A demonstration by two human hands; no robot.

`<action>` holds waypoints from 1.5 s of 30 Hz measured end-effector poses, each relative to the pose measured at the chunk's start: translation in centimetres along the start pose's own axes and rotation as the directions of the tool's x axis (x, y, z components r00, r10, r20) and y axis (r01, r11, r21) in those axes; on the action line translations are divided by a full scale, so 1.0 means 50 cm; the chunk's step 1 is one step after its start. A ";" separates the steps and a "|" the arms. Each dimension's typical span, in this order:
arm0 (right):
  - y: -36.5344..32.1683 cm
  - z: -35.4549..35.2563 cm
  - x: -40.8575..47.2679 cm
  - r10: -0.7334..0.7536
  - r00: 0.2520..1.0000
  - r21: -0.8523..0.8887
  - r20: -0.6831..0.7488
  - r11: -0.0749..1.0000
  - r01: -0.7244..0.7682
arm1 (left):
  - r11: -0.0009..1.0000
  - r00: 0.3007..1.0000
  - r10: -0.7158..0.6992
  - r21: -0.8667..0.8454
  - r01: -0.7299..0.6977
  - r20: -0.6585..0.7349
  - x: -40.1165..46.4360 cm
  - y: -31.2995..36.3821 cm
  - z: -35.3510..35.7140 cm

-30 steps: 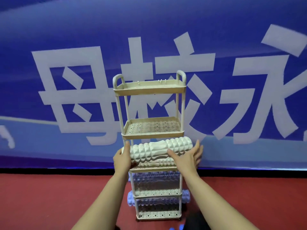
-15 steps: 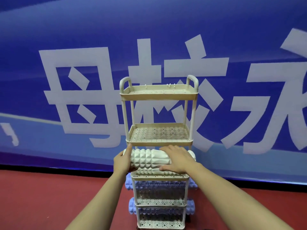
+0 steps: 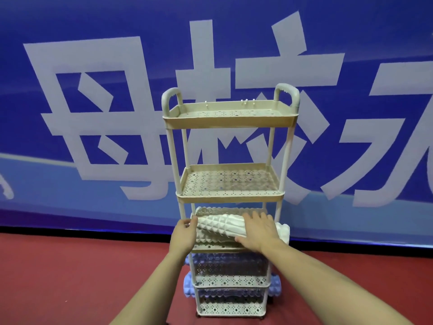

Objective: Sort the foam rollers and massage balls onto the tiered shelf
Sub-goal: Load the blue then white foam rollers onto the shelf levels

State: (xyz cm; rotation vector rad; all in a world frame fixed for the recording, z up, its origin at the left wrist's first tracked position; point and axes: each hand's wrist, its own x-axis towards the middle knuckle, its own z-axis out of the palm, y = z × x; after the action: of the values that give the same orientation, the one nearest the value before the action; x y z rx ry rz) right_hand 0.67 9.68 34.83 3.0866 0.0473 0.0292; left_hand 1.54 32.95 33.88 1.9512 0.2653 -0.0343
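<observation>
A beige tiered shelf (image 3: 229,123) with perforated trays stands on the red floor against a blue banner. A white ridged foam roller (image 3: 220,225) lies across its third tier (image 3: 210,248), its right end sticking out past the post. My left hand (image 3: 184,235) grips the roller's left end, thumb on top. My right hand (image 3: 259,231) rests flat on top of the roller near its right half, fingers spread. A blue foam roller (image 3: 188,288) lies on the bottom tier, and another blue roller (image 3: 232,258) shows on the tier above it.
The top tier and the second tier (image 3: 230,198) hold nothing visible. The blue banner wall (image 3: 93,113) stands right behind the shelf. Red floor (image 3: 82,277) stretches left and right of it.
The white roller has gone from in front of the shelf into the third tier. My right hand has shifted from the roller's right end onto its top.
</observation>
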 end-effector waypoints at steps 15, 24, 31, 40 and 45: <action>-0.059 -0.028 0.149 -0.019 0.946 0.122 0.323 0.992 -0.022 | 0.907 0.980 0.189 0.374 -0.195 0.054 0.027 -0.104 0.057; -0.020 0.011 0.206 0.006 0.857 0.232 0.515 0.962 -0.146 | 0.917 0.984 0.166 0.357 -0.177 0.060 0.037 -0.135 0.060; -0.007 0.060 0.210 0.045 0.863 0.227 0.504 0.957 -0.183 | 0.902 0.978 0.191 0.379 -0.208 0.082 0.033 -0.119 0.071; -0.004 0.043 0.124 -0.088 0.973 0.179 0.212 0.982 0.050 | 0.880 0.972 0.216 0.413 -0.235 0.093 0.017 -0.095 0.081; 0.019 0.088 0.035 -0.220 0.961 0.249 -0.168 0.934 0.257 | 0.827 0.953 0.280 0.476 -0.300 0.114 -0.020 -0.078 0.093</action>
State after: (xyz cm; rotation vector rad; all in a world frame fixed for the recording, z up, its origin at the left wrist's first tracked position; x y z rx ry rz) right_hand 2.54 8.55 30.52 3.3170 0.4723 0.2460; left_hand 0.26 29.94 28.70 2.4779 -0.0856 0.0673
